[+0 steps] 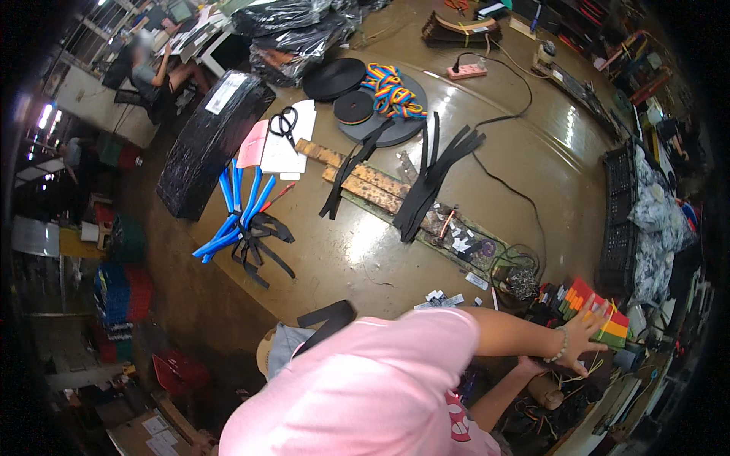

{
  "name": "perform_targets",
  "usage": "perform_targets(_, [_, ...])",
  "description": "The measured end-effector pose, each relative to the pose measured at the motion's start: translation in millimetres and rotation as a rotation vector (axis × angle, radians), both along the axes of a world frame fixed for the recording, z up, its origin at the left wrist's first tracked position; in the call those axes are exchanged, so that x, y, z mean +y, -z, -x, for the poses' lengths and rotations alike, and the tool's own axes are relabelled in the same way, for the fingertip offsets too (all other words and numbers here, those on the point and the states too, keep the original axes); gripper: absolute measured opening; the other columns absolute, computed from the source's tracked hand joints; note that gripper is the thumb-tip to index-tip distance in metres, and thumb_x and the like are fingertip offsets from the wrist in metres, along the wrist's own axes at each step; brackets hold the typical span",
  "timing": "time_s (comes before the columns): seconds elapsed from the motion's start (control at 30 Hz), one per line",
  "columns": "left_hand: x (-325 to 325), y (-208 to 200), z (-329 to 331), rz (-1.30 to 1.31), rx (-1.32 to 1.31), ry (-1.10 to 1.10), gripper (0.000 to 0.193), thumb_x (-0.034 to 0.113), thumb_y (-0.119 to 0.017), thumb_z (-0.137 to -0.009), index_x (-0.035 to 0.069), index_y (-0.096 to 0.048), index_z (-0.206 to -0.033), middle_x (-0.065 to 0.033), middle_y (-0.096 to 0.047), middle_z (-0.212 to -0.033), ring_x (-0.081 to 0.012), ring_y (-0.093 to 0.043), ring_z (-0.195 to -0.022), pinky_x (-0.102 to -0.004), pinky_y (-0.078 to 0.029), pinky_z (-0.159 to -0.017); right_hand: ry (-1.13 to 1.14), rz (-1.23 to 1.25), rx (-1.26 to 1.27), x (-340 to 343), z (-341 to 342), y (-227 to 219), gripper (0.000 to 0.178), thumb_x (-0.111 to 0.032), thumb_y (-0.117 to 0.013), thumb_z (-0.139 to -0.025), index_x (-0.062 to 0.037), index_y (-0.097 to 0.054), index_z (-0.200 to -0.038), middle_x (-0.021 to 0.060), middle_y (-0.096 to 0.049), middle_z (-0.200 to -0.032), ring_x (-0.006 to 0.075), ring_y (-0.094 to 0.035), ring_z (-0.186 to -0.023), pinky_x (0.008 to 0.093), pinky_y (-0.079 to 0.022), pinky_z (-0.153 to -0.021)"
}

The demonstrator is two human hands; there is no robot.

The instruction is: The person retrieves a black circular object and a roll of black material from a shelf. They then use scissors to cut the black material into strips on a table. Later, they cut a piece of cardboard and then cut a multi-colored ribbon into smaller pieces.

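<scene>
My left hand (pixel 582 336), with a bead bracelet on its wrist, reaches to the right and lies with spread fingers on a stack of colourful flat pieces (pixel 601 313) in red, orange and green at the table's right end. My right forearm runs below it. My right hand (pixel 532 369) is mostly hidden under the left wrist, among dark clutter and a brown roll (pixel 549 394). Whether it holds anything cannot be seen. My pink shirt (pixel 365 387) fills the lower middle.
On the brown table (pixel 532 152) lie black strap bundles (pixel 433 182), blue straps (pixel 237 216), scissors (pixel 284 121) on white paper, black webbing rolls (pixel 334 78), a rainbow strap (pixel 389 90), a power strip (pixel 467 71) and a black wrapped bundle (pixel 213 140). Black crates (pixel 620 220) stand right. Another person (pixel 148 72) sits far left.
</scene>
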State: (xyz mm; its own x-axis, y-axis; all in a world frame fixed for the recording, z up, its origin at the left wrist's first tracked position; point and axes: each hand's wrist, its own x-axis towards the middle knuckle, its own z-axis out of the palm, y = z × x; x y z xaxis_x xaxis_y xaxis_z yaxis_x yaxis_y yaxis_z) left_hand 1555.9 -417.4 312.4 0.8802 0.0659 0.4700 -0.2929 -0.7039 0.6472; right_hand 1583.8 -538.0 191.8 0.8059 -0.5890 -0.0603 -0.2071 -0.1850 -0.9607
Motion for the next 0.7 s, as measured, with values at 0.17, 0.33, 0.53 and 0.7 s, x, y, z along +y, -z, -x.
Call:
perform_targets(0.17, [173,-22,124,0.150,-0.550,-0.124,0.031,0.025,-0.065,-0.078,0.009,-0.060,-0.103,-0.0095,-0.057,-0.110,-0.0264,-0.053,-0.105,-0.0425,-0.042,-0.090,-0.090,0.082,-0.039,6,-1,7,0.034,-0.025,-0.052,-0.083,0.0028,-0.060,-0.102,0.0199,-0.060,-0.105,0.0300,-0.058,-0.093,0.0440,-0.046,-0.079])
perform_targets(0.33, [390,55,373,0.277,-0.359,-1.256,0.020,0.016,-0.055,-0.090,0.003,-0.064,-0.103,-0.0083,-0.065,-0.095,-0.0124,-0.059,-0.085,-0.0280,-0.047,-0.075,-0.177,0.225,-0.104,18,-7,7,0.033,-0.021,-0.051,-0.083,0.0032,-0.059,-0.103,0.0199,-0.059,-0.106,0.0302,-0.057,-0.095,0.0432,-0.045,-0.080])
perform_targets(0.53, [468,159,535,0.475,0.422,-1.769,0.027,0.021,-0.056,-0.083,0.000,-0.065,-0.098,-0.0206,-0.064,-0.094,-0.0288,-0.062,-0.089,-0.0363,-0.049,-0.080,-0.360,0.445,-0.306,95,28,7,0.031,-0.017,-0.050,-0.083,0.0037,-0.057,-0.105,0.0198,-0.058,-0.108,0.0304,-0.056,-0.097,0.0423,-0.044,-0.082])
perform_targets(0.7, [511,183,506,0.669,0.739,-1.621,0.046,0.035,-0.065,-0.077,0.001,-0.063,-0.108,-0.0208,-0.060,-0.113,-0.0333,-0.057,-0.107,-0.0398,-0.046,-0.091,-0.584,0.527,-0.477,189,105,12,0.030,-0.014,-0.048,-0.083,0.0041,-0.056,-0.106,0.0197,-0.057,-0.110,0.0306,-0.055,-0.099,0.0415,-0.044,-0.084])
